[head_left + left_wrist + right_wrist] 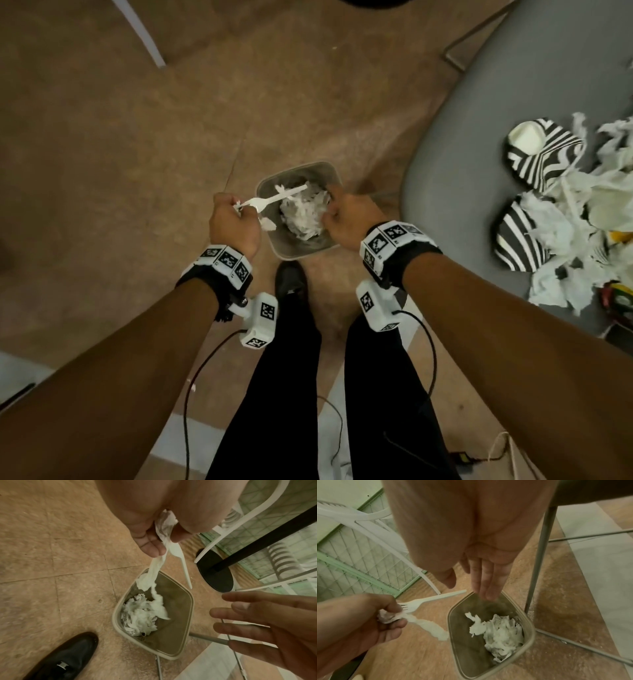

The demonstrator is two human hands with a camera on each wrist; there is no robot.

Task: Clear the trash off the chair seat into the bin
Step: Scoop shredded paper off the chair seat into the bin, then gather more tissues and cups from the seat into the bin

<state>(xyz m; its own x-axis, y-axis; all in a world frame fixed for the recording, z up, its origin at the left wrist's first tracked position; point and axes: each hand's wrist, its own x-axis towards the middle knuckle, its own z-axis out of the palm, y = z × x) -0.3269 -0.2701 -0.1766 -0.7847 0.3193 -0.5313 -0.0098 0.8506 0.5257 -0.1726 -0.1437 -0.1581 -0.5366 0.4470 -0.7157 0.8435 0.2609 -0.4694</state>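
Note:
A grey bin (283,241) stands on the floor in front of my feet, with crumpled white tissue (305,212) inside. My left hand (233,222) hovers at the bin's left rim and pinches a white plastic fork (274,199) together with a hanging strip of tissue (152,572). Over the bin's right side my right hand (349,219) is empty, and its fingers (488,577) point straight down. To the right, the grey chair seat (479,154) carries two black-and-white striped cups (541,147) and a heap of torn tissues (582,212).
My black shoe (291,277) is just behind the bin. Thin metal chair legs (537,555) stand beside the bin's right side. A black round stand base (216,572) and a white plastic chair (368,524) are farther off. Cables hang by my legs.

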